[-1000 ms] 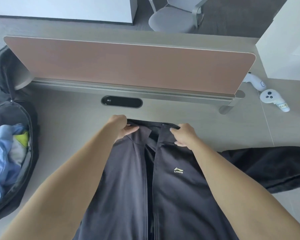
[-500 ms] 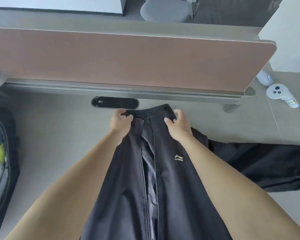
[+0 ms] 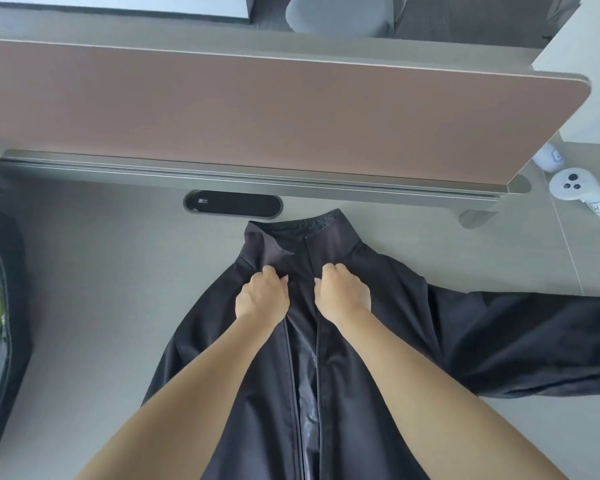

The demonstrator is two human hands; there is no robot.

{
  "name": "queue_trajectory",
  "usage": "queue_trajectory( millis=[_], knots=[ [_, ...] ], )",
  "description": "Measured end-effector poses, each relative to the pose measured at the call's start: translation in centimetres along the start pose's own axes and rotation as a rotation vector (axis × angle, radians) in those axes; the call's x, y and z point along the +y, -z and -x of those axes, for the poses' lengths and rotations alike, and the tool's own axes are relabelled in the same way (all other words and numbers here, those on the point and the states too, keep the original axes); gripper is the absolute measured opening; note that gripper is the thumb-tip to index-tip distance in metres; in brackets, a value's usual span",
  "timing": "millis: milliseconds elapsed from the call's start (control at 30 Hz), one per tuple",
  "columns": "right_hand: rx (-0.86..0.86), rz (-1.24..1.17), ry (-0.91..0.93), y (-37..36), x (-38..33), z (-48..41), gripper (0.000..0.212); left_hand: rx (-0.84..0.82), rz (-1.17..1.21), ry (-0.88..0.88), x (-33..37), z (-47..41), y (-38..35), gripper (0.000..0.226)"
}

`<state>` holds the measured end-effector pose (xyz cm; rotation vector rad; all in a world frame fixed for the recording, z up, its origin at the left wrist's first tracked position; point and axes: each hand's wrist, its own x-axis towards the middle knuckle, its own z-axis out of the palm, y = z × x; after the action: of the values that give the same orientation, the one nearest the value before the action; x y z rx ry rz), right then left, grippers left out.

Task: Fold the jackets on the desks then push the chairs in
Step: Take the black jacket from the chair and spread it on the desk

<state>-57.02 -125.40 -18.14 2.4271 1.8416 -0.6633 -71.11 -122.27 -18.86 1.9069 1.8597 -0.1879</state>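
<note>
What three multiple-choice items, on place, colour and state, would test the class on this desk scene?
1. Where do the white controllers lie relative to the jacket? A) left B) right C) on top
2. What colour is the jacket? A) yellow B) dark grey-black C) white
3. The jacket's zip is: A) open B) closed C) missing
Key: 1B, they sit far right, past the end of the divider; 2B, the fabric is dark throughout; 3A, lining shows between the halves below the left hand and right hand.

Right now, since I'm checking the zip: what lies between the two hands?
Head view: between the left hand and right hand lies only the jacket, unzipped there, its lining showing.
</note>
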Motion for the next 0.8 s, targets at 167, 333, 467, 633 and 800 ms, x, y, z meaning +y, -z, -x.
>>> queue_trajectory(
  millis=[167,333,467,633,800],
  knots=[
    [-0.006,-0.254,-0.091,0.4,0.6,-0.1,0.023,-0.028,-0.078,0.008,0.1,0.4,0.5,0.033],
    [0.064,-0.540,-0.036,0.6,0.3,0.2,0.027,-0.026,0.112,0.086,-1.0,0.3,1.2,0.030],
    [0.072,-0.579,0.026,1.0,-0.2,0.1,0.027,-0.052,0.065,0.052,-1.2,0.4,1.5,0.039],
    [0.063,-0.626,0.033,2.0,-1.1,-1.2,0.026,-0.108,-0.003,0.011,-1.0,0.6,1.0,0.058],
    [0.091,-0.560,0.006,3.5,-0.9,-3.5,0.025,-0.102,-0.052,-0.002,-1.1,0.4,0.9,0.051]
  ],
)
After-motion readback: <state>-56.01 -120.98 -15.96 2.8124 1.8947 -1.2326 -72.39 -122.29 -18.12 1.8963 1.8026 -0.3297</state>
